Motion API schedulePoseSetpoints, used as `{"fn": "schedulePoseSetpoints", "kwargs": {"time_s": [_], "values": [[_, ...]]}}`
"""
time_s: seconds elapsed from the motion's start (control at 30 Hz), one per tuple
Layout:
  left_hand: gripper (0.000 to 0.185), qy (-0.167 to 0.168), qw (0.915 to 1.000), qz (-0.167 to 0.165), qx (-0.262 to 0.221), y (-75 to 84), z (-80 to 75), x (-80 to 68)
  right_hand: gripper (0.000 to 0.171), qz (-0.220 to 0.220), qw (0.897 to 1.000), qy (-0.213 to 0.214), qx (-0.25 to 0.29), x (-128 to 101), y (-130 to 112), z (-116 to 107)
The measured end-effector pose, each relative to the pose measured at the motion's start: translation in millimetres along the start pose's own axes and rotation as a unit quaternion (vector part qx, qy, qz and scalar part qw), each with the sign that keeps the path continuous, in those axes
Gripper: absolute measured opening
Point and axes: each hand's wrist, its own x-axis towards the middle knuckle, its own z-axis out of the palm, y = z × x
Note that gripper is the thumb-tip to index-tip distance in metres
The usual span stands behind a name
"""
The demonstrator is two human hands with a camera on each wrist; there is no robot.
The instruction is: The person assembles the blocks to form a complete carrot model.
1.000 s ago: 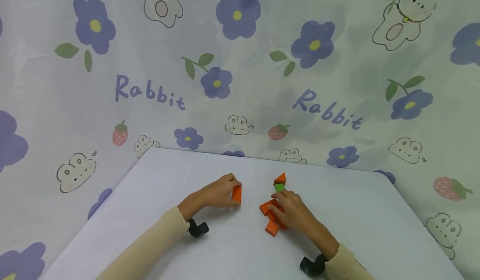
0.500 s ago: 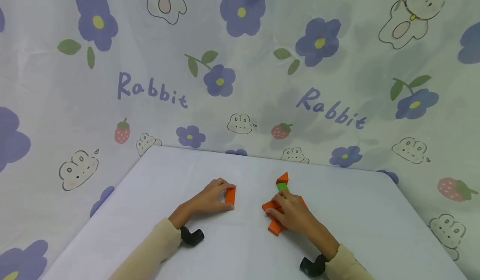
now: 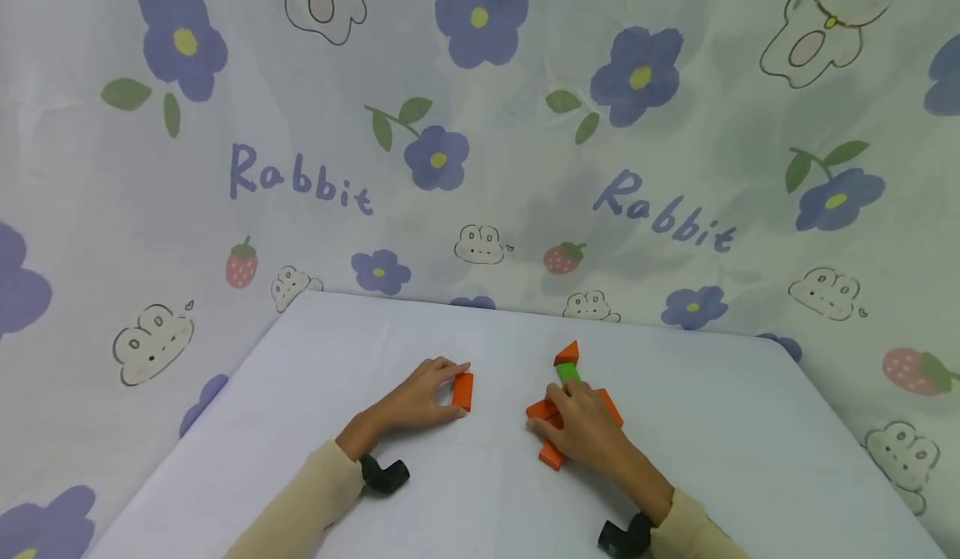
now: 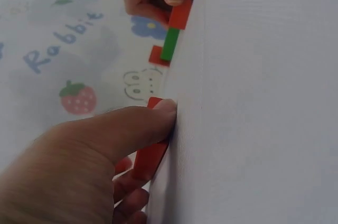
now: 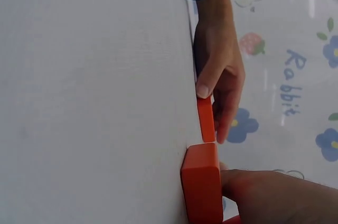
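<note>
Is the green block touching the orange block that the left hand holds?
No: in the head view the green block lies by the right hand, well apart from the orange block gripped by the left hand.

We note a white table (image 3: 750, 426) set against a pale curtain (image 3: 150, 234). The curtain bears purple flowers (image 3: 480, 13), strawberries (image 3: 241, 264), rabbits and the word "Rabbit" (image 3: 300, 182).

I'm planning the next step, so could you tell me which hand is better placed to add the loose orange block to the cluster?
Probably the left hand: it already pinches the orange block, while the right hand rests on the block cluster, steadying it.
</note>
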Motion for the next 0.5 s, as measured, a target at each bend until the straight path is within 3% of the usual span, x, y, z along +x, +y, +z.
{"fn": "schedulePoseSetpoints", "kwargs": {"time_s": [0.3, 0.5], "values": [[0.063, 0.009, 0.9998, -0.015, -0.013, -1.2, 2.4, -4.1, 0.046, 0.016, 1.0, -0.001, -0.008, -2.5, -5.7, 1.0], [0.064, 0.013, 0.9998, -0.001, -0.018, -2.7, 3.0, -1.8, 0.047, 0.016, 1.0, -0.004, -0.01, -2.1, -6.1, -2.5]]}}
